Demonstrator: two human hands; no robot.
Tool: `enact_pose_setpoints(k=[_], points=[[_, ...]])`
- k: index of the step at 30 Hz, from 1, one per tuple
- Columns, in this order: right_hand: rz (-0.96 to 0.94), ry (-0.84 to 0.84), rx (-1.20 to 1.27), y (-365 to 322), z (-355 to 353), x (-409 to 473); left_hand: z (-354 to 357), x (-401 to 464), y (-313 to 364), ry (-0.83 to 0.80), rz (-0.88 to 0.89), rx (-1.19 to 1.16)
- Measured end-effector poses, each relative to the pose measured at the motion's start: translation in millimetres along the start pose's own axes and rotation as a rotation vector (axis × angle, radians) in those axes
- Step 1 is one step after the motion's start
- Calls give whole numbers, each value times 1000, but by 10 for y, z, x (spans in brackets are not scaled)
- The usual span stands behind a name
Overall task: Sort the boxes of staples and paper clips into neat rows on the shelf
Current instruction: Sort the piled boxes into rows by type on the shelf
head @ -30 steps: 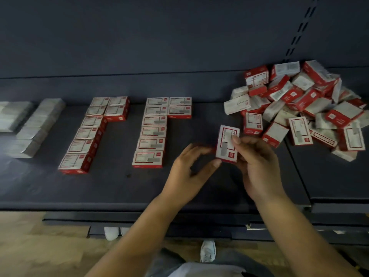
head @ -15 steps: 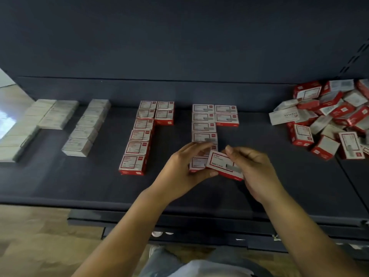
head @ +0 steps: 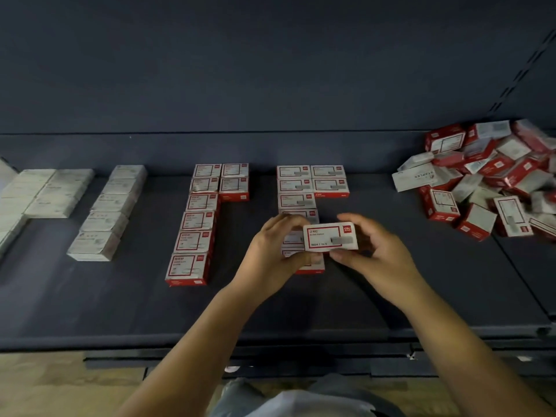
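So you've got one red-and-white box held up between both hands, label facing you and lying level, right over the near end of the right-hand red row on the shelf. Your left hand has its fingers curled over the box's left end with the thumb tucked under the bottom edge, and your right hand pinches the right end, fingers arched over the top and thumb pressing from below (so both hands are closed on the same box, neither one loose). That row runs away from you toward the back panel, with a second short column of two boxes touching its far end on the right. To the left of that row sits another red row laid out the same way, well apart from it. Further left again there's a line of pale boxes, and beyond those a block of more pale boxes running off the edge of the view. Well to the right of the row you're working on is the unsorted heap, red and white boxes tumbled at all angles against the back panel.
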State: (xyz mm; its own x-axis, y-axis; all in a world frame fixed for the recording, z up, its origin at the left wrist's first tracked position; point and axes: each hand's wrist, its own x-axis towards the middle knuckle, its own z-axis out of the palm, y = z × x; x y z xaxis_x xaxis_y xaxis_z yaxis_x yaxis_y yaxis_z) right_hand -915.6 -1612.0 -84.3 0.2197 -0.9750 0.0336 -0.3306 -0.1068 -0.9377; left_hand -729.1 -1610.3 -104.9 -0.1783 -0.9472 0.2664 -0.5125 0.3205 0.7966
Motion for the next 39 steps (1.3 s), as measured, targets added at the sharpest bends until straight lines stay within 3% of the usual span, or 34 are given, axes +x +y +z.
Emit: enact_pose_setpoints(k=[6, 10, 15, 30, 35, 39], points=[[-108, 117, -433, 425, -114, 377, 73, 230, -168, 2, -133, 172], [-10, 173, -591, 621, -135, 676, 102, 379, -255, 19, -298, 271], [-20, 131, -650, 621, -162, 855, 122, 402, -295, 1, -318, 328], [-44, 346, -685, 632, 71, 918, 125, 368, -323, 27, -302, 319], [-57, 293, -782, 618, 41, 859, 127, 377, -303, 12, -322, 309], [-150, 283, -827, 622, -37, 711, 152, 355, -221, -19, -271, 475]])
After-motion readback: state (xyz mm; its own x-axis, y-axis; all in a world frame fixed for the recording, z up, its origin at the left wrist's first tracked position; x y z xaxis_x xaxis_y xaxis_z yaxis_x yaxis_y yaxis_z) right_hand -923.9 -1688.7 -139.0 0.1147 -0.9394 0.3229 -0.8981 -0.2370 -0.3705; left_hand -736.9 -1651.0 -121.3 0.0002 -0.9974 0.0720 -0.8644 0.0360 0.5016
